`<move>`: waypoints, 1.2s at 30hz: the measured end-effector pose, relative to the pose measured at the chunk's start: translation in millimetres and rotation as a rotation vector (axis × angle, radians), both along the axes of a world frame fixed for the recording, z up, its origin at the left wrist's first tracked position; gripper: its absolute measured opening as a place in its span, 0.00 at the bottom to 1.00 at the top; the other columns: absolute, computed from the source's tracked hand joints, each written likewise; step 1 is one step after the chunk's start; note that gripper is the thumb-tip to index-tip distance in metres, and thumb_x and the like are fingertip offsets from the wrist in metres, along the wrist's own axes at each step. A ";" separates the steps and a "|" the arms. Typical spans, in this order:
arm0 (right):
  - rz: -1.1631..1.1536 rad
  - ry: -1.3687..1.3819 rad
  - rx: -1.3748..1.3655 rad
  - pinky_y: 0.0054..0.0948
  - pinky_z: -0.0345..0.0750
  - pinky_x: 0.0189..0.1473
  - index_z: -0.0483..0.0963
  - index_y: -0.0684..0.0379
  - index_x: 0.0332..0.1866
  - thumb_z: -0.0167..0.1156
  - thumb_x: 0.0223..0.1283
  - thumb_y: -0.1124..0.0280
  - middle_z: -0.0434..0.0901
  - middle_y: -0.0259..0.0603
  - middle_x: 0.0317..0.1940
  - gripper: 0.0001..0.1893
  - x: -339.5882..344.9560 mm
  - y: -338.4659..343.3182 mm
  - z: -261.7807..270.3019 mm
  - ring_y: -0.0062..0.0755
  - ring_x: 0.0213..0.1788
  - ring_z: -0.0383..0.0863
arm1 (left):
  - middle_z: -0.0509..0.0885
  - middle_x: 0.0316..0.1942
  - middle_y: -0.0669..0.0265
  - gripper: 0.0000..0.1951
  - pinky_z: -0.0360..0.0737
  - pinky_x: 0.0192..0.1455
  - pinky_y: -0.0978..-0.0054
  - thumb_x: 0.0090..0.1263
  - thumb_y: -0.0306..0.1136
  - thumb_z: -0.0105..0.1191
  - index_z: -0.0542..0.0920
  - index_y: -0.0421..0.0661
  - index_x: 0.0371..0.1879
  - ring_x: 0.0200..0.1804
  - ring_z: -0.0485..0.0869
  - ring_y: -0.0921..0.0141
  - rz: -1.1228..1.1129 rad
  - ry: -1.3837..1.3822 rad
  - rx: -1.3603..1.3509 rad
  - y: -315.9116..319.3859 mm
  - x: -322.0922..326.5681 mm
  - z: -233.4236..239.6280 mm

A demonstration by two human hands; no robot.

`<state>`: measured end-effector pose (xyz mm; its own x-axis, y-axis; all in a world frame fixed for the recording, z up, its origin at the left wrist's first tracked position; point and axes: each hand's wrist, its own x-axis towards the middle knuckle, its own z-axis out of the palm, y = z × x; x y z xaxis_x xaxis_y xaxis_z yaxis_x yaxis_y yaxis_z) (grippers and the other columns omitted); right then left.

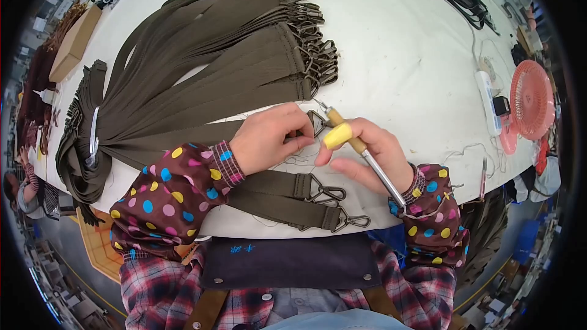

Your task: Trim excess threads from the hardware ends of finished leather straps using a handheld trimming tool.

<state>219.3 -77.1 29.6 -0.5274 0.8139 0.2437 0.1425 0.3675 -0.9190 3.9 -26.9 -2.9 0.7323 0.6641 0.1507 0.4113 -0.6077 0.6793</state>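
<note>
My left hand (275,133) lies over the end of a dark olive webbing strap (222,129), its fingers closed there and covering the sewn end. A metal snap hook (317,123) sticks out past those fingertips. In my right hand (376,156) is a corded pen-shaped tool (383,176) with a silver barrel, a tan grip and a thin metal tip pointing up and left. Yellow wrapping (337,135) covers one finger of that hand. Two more strap ends (275,184) with hooks lie nearer me, and loose threads (298,161) are scattered between.
A large strap bundle (206,55), bound by a pale tie (94,133), fans across the table (390,50). To the right are a power strip (488,101), a pink fan (531,100) and tweezers (483,178). A cardboard box (75,46) stands left; another person (30,188) is beyond.
</note>
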 end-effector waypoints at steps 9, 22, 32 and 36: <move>-0.296 0.209 -0.253 0.16 0.70 0.34 0.74 0.63 0.45 0.58 0.65 0.67 0.77 0.30 0.29 0.10 -9.0 21.4 -32.5 0.13 0.31 0.72 | 0.83 0.31 0.68 0.05 0.80 0.35 0.82 0.67 0.26 0.55 0.75 0.38 0.34 0.31 0.80 0.80 0.208 -0.153 -0.533 8.9 -8.2 -1.8; -0.442 0.326 -0.320 0.16 0.70 0.31 0.65 0.60 0.36 0.58 0.62 0.73 0.75 0.31 0.27 0.08 -11.1 20.6 -36.1 0.12 0.30 0.73 | 0.75 0.32 0.69 0.13 0.77 0.31 0.77 0.55 0.31 0.64 0.76 0.46 0.36 0.33 0.80 0.72 0.112 0.037 0.148 -6.4 4.8 -1.5; -0.440 0.372 -0.341 0.15 0.69 0.32 0.64 0.60 0.36 0.58 0.63 0.72 0.74 0.31 0.29 0.09 -5.9 20.2 -35.2 0.13 0.32 0.74 | 0.76 0.31 0.70 0.06 0.75 0.30 0.75 0.59 0.29 0.61 0.77 0.49 0.32 0.30 0.79 0.71 0.096 -0.003 0.061 -3.1 8.0 -1.5; -0.419 0.312 -0.337 0.15 0.70 0.33 0.64 0.60 0.37 0.59 0.62 0.72 0.74 0.31 0.30 0.10 -8.1 18.8 -36.8 0.13 0.33 0.74 | 0.76 0.29 0.68 0.07 0.75 0.31 0.75 0.59 0.28 0.60 0.75 0.47 0.32 0.30 0.79 0.71 0.165 -0.053 -0.185 -1.2 2.3 -4.9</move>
